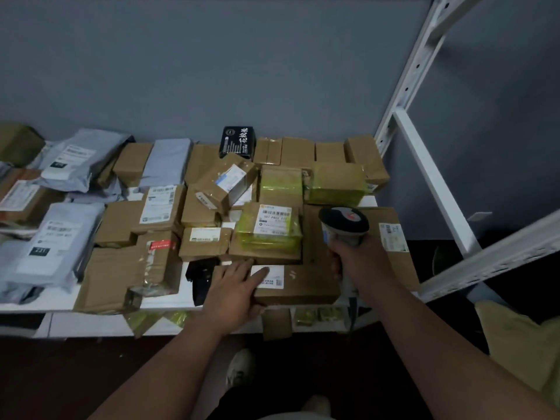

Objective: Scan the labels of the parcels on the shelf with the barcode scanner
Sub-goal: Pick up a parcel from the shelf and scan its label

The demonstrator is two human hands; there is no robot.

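The right hand (348, 256) is gripping the barcode scanner (344, 225) over the front-right parcels; the left hand (233, 286) is lying spread on a cardboard box (297, 286) at the shelf (91, 324) edge — most labels seemingly awaiting scanning.

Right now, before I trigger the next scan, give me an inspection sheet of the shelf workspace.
Surface: white shelf, crowded, front edge showing.
Job's things: barcode scanner aimed at the parcels; yellow-taped parcel with its label face up; flat cardboard box at the front edge.
Clutter: grey poly mailers on the left; black box at the back.
Hands: left hand rests flat on the flat cardboard box; right hand grips the scanner.
Cables: nothing seen.
Surroundings: grey wall, white rack upright.
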